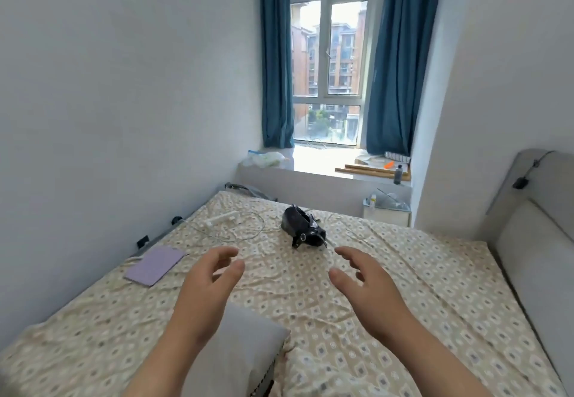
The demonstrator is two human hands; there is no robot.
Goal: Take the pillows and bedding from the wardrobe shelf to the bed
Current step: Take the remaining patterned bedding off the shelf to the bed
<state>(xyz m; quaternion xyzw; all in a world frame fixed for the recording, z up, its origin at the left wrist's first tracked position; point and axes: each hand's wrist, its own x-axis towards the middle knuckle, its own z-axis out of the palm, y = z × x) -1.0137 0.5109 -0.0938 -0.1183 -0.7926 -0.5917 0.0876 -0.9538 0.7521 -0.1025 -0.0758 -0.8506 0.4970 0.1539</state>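
A grey pillow point(245, 344) is seen lying on the near part of the bed point(388, 272), beneath the left hand point(208, 285). Both hands, left and right hand point(366, 281), are held above it with fingers spread, nothing grasped.

Beige bed sheet point(357, 288) with a repeating white-and-grey diamond print, lilac notebook point(155, 264), glossy black handbag point(302, 229), white charger cable point(231, 226), plain grey pillow point(239, 344), teal-blue curtains point(275, 64), pale grey headboard point(537, 241), white walls point(124, 86)
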